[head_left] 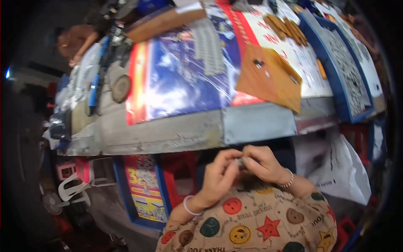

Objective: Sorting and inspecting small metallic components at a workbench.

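Observation:
My left hand and my right hand meet in front of the table's near edge, above my lap. Both are closed, with thumbs and fingertips pinched around one small greyish piece. Most of that piece is covered by the fingers, so its kind cannot be made out. On the table beyond my hands lies an orange-brown folded sheet, like an envelope, with a few tiny dark and shiny bits on it. A pale grey-blue pad lies at the table edge nearest my hands.
Printed posters cover the table. At right stands a blue tray of small grey parts; another blue tray sits low at left. Brown sticks, a cardboard strip, a round disc and a white plastic bag are around.

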Available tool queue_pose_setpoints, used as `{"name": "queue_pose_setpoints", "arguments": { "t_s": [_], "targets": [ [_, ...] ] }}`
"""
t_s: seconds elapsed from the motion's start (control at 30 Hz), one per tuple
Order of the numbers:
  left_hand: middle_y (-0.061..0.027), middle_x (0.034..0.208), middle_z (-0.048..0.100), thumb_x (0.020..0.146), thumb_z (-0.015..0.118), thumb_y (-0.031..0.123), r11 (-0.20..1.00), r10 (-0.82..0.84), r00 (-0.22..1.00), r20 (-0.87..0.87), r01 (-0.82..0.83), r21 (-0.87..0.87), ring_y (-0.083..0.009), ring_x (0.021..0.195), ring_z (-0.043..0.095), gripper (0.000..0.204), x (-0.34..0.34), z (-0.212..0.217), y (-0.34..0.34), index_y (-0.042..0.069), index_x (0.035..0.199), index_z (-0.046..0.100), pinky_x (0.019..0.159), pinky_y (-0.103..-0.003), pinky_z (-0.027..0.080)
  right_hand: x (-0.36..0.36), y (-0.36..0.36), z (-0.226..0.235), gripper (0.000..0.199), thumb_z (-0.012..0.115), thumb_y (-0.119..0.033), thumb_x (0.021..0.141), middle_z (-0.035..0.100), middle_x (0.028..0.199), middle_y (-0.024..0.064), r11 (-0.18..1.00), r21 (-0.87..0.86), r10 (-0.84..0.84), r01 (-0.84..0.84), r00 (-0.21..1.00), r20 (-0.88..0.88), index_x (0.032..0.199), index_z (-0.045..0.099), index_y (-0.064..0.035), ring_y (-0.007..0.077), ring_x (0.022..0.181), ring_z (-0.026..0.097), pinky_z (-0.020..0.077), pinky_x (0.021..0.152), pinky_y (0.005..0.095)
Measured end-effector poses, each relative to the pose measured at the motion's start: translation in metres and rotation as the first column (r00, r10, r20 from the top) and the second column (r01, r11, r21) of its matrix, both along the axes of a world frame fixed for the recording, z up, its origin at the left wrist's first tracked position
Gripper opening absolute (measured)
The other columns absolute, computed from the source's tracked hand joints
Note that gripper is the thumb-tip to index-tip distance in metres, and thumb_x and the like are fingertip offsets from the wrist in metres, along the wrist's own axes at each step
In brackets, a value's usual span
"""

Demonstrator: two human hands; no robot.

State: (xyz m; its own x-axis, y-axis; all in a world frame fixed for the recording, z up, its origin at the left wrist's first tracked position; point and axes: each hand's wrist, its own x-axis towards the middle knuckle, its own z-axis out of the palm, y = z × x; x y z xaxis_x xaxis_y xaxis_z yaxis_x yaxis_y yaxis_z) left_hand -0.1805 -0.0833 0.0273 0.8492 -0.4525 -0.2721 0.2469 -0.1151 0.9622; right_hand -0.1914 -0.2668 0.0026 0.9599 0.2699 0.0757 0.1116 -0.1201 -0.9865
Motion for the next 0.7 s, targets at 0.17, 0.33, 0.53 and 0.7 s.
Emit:
{"name": "queue_pose_setpoints", "arguments": {
  "t_s": [0.17, 0.33, 0.53, 0.7],
  "targets": [
    [-0.0003, 0.079, 0.056, 0.093, 0.048, 0.002, 0.989, 0.050, 0.997, -0.054, -0.058, -0.138, -0.0032, 0.066, 0.050, 0.020, 0.005, -0.007, -0.005, -0.002, 0.113, 0.050, 0.060, -0.017, 0.041, -0.001, -0.001, 0.000, 0.023, 0.050, -0.017, 0.094, 0.055, 0.065, 0.0085, 0.998, 0.067, -0.013, 0.023, 0.990, -0.143, 0.083, 0.054, 0.0016, 0.0131, 0.056, 0.053, 0.0430, 0.053, 0.0272],
    [0.0001, 0.074, 0.055, 0.093, 0.048, 0.003, 0.977, 0.086, 0.993, -0.082, -0.100, -0.188, -0.0031, 0.064, 0.050, 0.019, 0.007, -0.017, -0.008, -0.002, 0.111, 0.051, 0.059, -0.016, 0.040, -0.006, -0.001, -0.006, 0.031, 0.042, -0.026, 0.100, 0.059, 0.072, 0.0043, 0.970, 0.225, -0.010, 0.087, 0.946, -0.323, 0.091, 0.055, 0.0009, 0.0071, 0.060, 0.051, 0.0449, 0.055, 0.0224],
    [-0.0002, 0.071, 0.057, 0.093, 0.047, 0.003, 0.977, 0.101, 0.992, -0.074, -0.113, -0.180, -0.0025, 0.063, 0.049, 0.021, 0.007, -0.018, -0.009, -0.002, 0.113, 0.050, 0.057, -0.017, 0.038, -0.010, -0.007, -0.006, 0.026, 0.043, -0.022, 0.099, 0.060, 0.078, 0.0039, 0.960, 0.261, -0.001, 0.106, 0.928, -0.373, 0.098, 0.055, 0.0013, 0.0062, 0.062, 0.053, 0.0450, 0.056, 0.0213],
    [-0.0004, 0.070, 0.057, 0.093, 0.047, 0.003, 0.986, 0.078, 0.995, -0.064, -0.086, -0.143, -0.0026, 0.063, 0.049, 0.022, 0.011, -0.025, -0.011, -0.003, 0.114, 0.050, 0.056, -0.017, 0.038, -0.005, -0.006, -0.008, 0.022, 0.047, -0.020, 0.097, 0.058, 0.076, 0.0024, 0.962, 0.239, -0.019, 0.129, 0.910, -0.414, 0.098, 0.056, 0.0003, 0.0050, 0.060, 0.050, 0.0422, 0.054, 0.0212]
  ]
}}
